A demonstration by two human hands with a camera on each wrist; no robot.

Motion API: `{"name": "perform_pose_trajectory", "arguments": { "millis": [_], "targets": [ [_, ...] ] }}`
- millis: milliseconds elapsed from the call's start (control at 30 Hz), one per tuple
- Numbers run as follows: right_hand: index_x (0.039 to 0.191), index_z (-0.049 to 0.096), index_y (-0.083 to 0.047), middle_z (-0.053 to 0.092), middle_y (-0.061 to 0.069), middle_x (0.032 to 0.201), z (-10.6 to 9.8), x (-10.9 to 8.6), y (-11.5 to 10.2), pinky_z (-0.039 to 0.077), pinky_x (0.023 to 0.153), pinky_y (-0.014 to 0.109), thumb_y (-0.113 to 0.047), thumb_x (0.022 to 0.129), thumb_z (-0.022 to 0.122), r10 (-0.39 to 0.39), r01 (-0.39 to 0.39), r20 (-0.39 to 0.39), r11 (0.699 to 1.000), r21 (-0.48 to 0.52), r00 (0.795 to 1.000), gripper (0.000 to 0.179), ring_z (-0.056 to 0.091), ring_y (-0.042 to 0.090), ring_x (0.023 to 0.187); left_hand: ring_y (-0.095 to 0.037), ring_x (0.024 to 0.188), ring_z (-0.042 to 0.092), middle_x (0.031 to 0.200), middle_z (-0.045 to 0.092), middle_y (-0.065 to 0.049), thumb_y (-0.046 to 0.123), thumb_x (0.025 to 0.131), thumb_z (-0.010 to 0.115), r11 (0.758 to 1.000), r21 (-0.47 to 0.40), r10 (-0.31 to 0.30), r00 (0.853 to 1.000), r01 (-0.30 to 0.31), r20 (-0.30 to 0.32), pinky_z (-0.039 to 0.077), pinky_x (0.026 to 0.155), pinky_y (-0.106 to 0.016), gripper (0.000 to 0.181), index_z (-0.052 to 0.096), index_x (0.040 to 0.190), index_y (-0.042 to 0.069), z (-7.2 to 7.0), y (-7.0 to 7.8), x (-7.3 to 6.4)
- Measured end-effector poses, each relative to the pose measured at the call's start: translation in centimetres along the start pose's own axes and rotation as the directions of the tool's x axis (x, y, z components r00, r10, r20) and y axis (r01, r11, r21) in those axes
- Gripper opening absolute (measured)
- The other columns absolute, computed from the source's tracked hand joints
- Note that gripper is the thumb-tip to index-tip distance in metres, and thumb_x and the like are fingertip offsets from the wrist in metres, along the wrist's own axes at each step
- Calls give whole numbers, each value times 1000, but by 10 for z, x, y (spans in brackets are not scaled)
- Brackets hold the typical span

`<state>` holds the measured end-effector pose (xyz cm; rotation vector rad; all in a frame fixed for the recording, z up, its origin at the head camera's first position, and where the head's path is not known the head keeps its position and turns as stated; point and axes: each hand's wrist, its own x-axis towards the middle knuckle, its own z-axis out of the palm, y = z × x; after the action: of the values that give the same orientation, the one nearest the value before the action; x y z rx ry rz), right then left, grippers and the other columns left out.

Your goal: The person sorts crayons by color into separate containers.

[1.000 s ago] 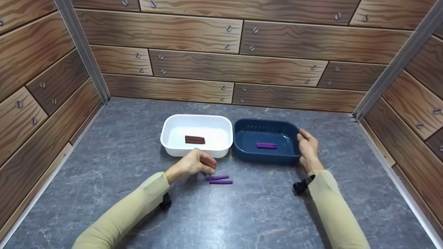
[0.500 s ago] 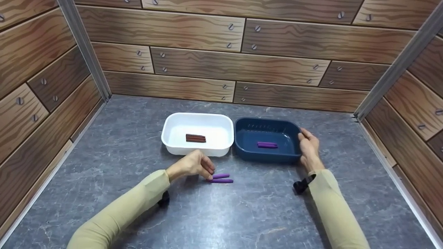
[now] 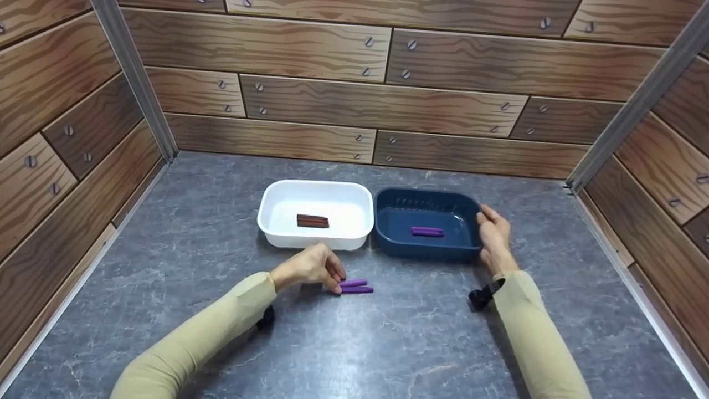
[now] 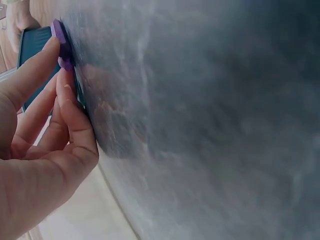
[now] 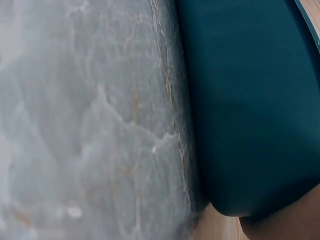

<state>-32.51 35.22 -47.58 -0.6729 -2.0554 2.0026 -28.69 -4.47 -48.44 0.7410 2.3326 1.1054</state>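
Observation:
Two purple crayon-like sticks point(image 3: 355, 289) lie on the grey tabletop in front of the bins. My left hand point(image 3: 316, 266) pinches their left ends between thumb and fingers; in the left wrist view the thumb meets one faceted purple stick point(image 4: 61, 42) and a fingertip touches the other from below. At the right, my right hand point(image 3: 494, 238) grips the end wall of a dark blue bin point(image 3: 426, 252). Inside that bin rest more purple sticks point(image 3: 427, 231). The right wrist view shows mostly the bin's outer wall point(image 5: 250, 110), with the fingers largely hidden.
A white bin point(image 3: 316, 241) stands against the blue bin's left side, with several brown sticks point(image 3: 313, 221) in it. Wood-patterned panels point(image 3: 310, 100) close off the back and both sides. The marbled tabletop point(image 3: 376, 354) stretches toward the front.
My left hand has come down and slightly forward onto the purple sticks' left ends, and the gap between the sticks has narrowed. The right hand keeps its place on the blue bin.

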Motion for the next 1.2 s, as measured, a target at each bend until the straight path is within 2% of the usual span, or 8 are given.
{"name": "perform_pose_trajectory", "arguments": {
  "millis": [300, 567, 733, 867, 1033, 1200],
  "targets": [
    [153, 34, -13, 25, 4, 162, -2, 0, -1, 20, 121, 33, -16, 105, 39, -4, 4, 2, 1000, -29, 1000, 49, 22, 19, 149, -4, 67, 63, 82, 76, -6, 2, 69, 86, 1000, 1, -17, 1000, 17, -21, 49, 61, -16, 21, 78, 88, 6, 3, 2, 1],
    [153, 34, -13, 25, 4, 162, -1, 1, 0, 20, 121, 34, -15, 105, 40, 5, -5, 13, 1000, -24, 1000, 49, 22, 18, 148, -7, 68, 66, 81, 75, -3, -1, 68, 85, 1000, 5, -13, 999, 14, -47, 53, 61, -22, 27, 78, 92, 7, 4, 5, -3],
    [153, 33, -14, 24, 4, 163, 0, 1, -1, 21, 121, 34, -16, 105, 39, 6, -5, 12, 999, -32, 1000, 49, 23, 19, 148, -9, 71, 68, 84, 76, -8, -3, 67, 84, 1000, 6, 18, 998, -17, -58, 54, 63, -22, 30, 76, 96, 5, 2, 5, -3],
    [154, 33, -14, 24, 4, 163, 0, 0, -2, 20, 121, 34, -16, 105, 39, 10, -10, 12, 999, -32, 1000, 49, 22, 19, 148, -10, 76, 69, 87, 76, -11, -5, 68, 82, 999, 8, 32, 999, -32, -42, 55, 66, -22, 32, 76, 98, 3, 2, 5, -2],
    [154, 33, -13, 24, 4, 163, -1, 1, -2, 19, 121, 34, -16, 105, 40, -4, 4, 13, 1000, -28, 1000, 49, 20, 18, 149, -9, 73, 68, 87, 76, -12, -8, 70, 80, 998, -54, 32, 999, -33, -16, 53, 62, -20, 27, 75, 96, 0, 2, 4, 0],
    [153, 33, -11, 25, 5, 162, -1, 1, -1, 20, 120, 32, -14, 105, 39, -11, 11, 29, 1000, -6, 1000, 49, 23, 19, 148, -7, 70, 66, 85, 75, -13, -8, 71, 80, 992, -121, 24, 999, -28, -31, 52, 63, -19, 23, 75, 93, -3, 3, 2, 1]
  ]
}}
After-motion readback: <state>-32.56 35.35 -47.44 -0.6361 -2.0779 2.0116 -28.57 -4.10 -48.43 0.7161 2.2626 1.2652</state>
